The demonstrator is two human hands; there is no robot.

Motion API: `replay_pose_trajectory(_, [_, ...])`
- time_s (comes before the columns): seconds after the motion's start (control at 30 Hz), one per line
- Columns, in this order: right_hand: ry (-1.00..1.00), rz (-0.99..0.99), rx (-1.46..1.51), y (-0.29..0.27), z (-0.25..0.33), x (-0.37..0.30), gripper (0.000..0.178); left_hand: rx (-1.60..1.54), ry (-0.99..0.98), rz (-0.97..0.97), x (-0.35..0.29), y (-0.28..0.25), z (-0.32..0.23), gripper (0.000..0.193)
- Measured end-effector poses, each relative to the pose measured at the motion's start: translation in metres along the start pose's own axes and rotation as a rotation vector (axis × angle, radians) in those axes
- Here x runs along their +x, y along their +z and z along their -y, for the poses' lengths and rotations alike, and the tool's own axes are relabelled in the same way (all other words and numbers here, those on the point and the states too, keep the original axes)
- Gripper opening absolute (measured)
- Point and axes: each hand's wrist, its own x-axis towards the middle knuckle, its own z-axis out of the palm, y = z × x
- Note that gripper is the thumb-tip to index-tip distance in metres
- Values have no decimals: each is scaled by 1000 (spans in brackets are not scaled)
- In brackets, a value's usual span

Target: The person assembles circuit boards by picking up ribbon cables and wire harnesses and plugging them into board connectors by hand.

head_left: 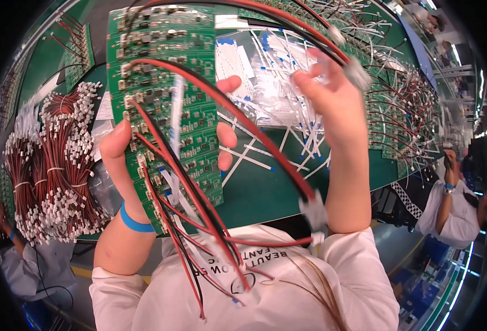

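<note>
My left hand (117,144) grips a long green circuit board panel (196,118) from behind, thumb on its left edge and fingertips showing past its right edge. Red and black wire leads (227,105) run off the board's left side, some arching toward me with white plugs (312,212) at their ends. Thin white ribbon cables (175,118) also hang across the board. Raised to the right, my right hand (331,94) has its thumb and fingers apart, and I see nothing between them. Its fingertips are blurred, and a white plug passes in front of it.
Bundled red-black wire leads (56,165) with white plugs lie at left. White ribbon cables with blue ends (265,160) are scattered on the green table (243,207), beside a clear plastic bag (276,91). Wired boards (389,110) lie at right. Other people (455,207) sit nearby.
</note>
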Motion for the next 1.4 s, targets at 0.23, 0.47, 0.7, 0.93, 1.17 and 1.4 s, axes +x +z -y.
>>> replay_pose_trajectory(0.23, [-588, 470, -359, 16, 13, -23, 35, 53, -237, -271, -3, 8, 11, 72])
replay_pose_trajectory(0.47, [-543, 495, -538, 9, 18, -23, 21, -91, -261, -157, -6, 5, 16, 69])
replay_pose_trajectory(0.7, [-593, 456, -607, 8, 5, -25, 19, -65, -265, -225, -5, 7, 14, 65])
replay_pose_trajectory(0.93, [-495, 454, -724, 9, 5, -30, 8, -127, -278, -202, -6, -3, 20, 61])
replay_pose_trajectory(1.17, [-259, 434, -579, 2, 12, -28, 5, -24, -259, -326, -8, 8, 14, 61])
replay_pose_trajectory(1.4, [32, 570, 21, 17, 23, -45, 4, 127, -233, -453, -9, 10, 14, 58])
